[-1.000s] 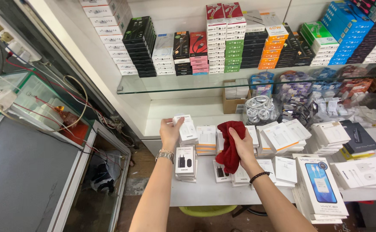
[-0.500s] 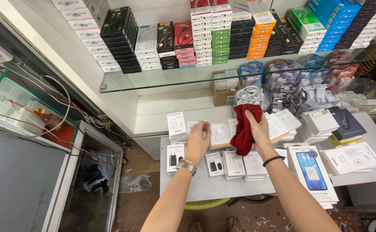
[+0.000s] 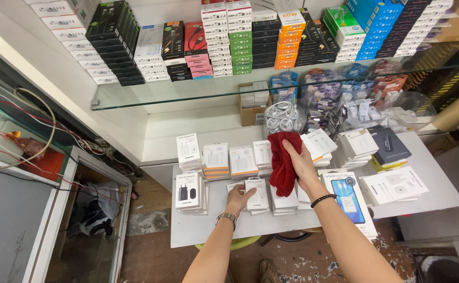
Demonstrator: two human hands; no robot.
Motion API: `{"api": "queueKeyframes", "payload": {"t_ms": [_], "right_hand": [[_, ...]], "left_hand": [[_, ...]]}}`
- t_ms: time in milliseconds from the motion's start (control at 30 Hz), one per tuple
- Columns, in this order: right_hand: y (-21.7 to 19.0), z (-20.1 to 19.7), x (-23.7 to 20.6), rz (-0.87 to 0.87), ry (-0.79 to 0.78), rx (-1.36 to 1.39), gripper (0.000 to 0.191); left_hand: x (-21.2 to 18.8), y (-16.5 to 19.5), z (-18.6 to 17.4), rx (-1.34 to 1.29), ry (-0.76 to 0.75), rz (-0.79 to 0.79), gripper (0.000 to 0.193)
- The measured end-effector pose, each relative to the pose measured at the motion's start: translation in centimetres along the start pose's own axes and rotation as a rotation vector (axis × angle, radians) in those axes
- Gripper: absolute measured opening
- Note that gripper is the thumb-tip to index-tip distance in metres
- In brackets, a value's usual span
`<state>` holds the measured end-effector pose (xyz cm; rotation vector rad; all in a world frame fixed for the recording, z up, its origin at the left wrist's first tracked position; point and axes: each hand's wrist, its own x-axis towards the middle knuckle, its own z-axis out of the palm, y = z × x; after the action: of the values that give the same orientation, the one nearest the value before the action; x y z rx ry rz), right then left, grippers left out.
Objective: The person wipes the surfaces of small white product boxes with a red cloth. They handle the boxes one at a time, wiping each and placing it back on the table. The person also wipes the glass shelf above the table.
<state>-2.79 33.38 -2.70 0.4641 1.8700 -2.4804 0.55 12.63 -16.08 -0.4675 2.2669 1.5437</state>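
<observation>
My right hand (image 3: 301, 162) holds a dark red cloth (image 3: 282, 162) that hangs down over the stacks of small white boxes on a low white table (image 3: 214, 230). A black bead bracelet sits on that wrist. My left hand (image 3: 238, 198), with a metal watch on its wrist, rests on a small white charger box (image 3: 257, 195) in the front row, fingers closed on its left edge. Left of it stands a stack of white boxes with black adapters pictured (image 3: 189, 192). More white box stacks (image 3: 215, 160) fill the back row.
A large phone box (image 3: 348, 202) lies right of my right arm, flat white packs (image 3: 394, 184) beyond it. A glass shelf (image 3: 187, 91) above carries stacked colourful boxes. Bagged cables (image 3: 282, 116) sit behind. A glass display case (image 3: 20, 157) stands at left.
My left hand has come down from the back-left stack to a box in the front row. My right hand with the red cloth stays over the middle stacks.
</observation>
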Motion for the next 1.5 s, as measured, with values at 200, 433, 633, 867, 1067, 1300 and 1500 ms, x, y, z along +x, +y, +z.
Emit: {"api": "queueKeyframes", "payload": {"t_ms": [200, 433, 633, 867, 1067, 1300, 1500], "right_hand": [[1.4, 2.3, -2.1, 0.080, -0.103, -0.137, 0.049], [4.9, 9.8, -8.0, -0.783, -0.049, -1.046, 0.051], [0.5, 9.5, -4.6, -0.437, -0.035, -0.628, 0.047], [1.1, 10.8, -4.3, -0.344, -0.418, -0.309, 0.051], [1.3, 8.7, -2.0, -0.138, -0.329, -0.066, 0.051], [-3.3, 9.8, -1.4, -0.095, -0.908, -0.466, 0.049], [-4.5, 10.3, -1.3, -0.089, -0.871, -0.357, 0.055]], "left_hand": [[-2.1, 0.5, -2.0, -0.730, -0.044, -0.028, 0.065], [-5.5, 5.7, -4.1, -1.296, -0.138, 0.002, 0.064], [-6.4, 6.1, -6.7, -0.805, -0.045, 0.254, 0.052], [-6.8, 7.5, -9.3, -0.197, 0.225, 0.702, 0.050], [-9.8, 9.8, -11.6, -0.491, -0.034, 0.585, 0.046], [-10.4, 11.4, -14.4, 0.379, 0.166, 0.937, 0.040], [-10.1, 10.5, -15.0, -0.050, -0.002, 0.707, 0.042]]}}
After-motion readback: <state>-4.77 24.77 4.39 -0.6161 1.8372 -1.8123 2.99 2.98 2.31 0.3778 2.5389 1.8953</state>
